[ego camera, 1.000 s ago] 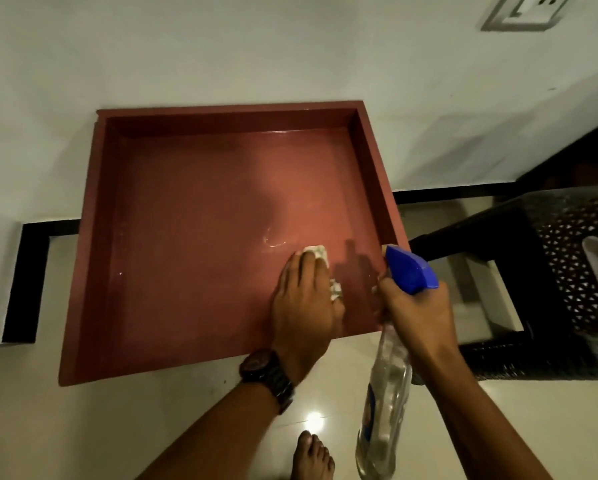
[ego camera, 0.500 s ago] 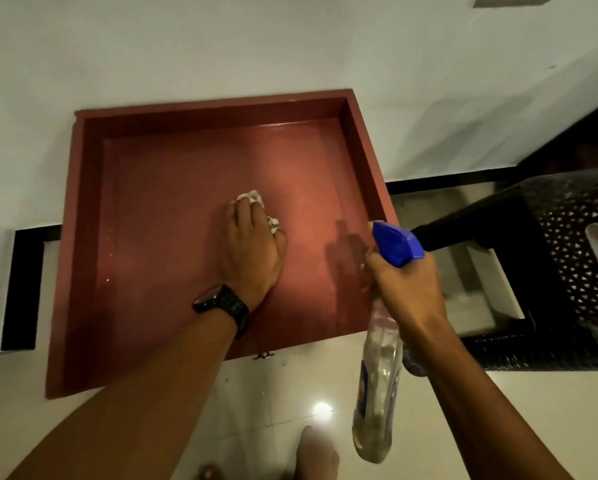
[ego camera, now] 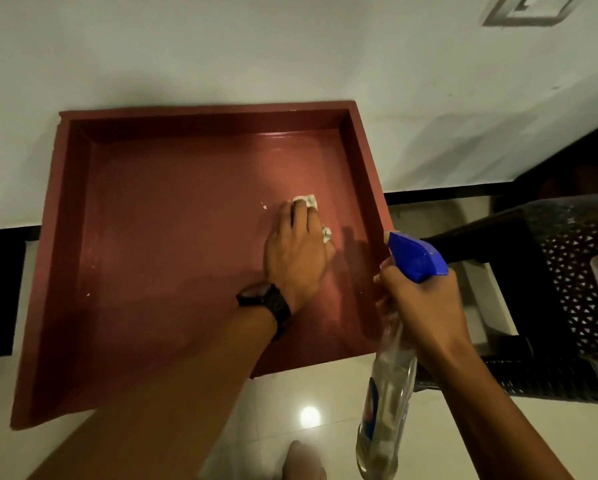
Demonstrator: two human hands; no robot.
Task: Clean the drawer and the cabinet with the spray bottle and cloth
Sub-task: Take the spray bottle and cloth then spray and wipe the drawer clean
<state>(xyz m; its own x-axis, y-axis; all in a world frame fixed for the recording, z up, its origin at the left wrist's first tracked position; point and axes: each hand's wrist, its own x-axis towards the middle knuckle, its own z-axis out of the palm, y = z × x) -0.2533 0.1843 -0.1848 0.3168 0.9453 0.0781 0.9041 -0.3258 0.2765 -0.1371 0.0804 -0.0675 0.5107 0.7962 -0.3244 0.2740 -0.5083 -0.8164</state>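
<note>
A reddish-brown drawer (ego camera: 53, 237) lies on the floor against the white wall. My left hand (ego camera: 295, 258), with a black watch on the wrist, presses a small white cloth (ego camera: 308, 199) flat on the drawer's bottom, right of centre. The cloth shows only at my fingertips and beside my thumb. My right hand (ego camera: 418, 306) grips the neck of a clear spray bottle (ego camera: 387, 403) with a blue trigger head, held over the drawer's front right corner. White specks lie on the drawer bottom.
A black perforated plastic stool or basket (ego camera: 574, 289) stands right of the drawer. A wall socket (ego camera: 529, 8) is at the top right. My bare foot (ego camera: 302, 460) is on the glossy tile floor just in front of the drawer.
My left hand has swept the cloth from the front right to the drawer's middle, then back to the right and farther in. The right hand has held the bottle nearly still.
</note>
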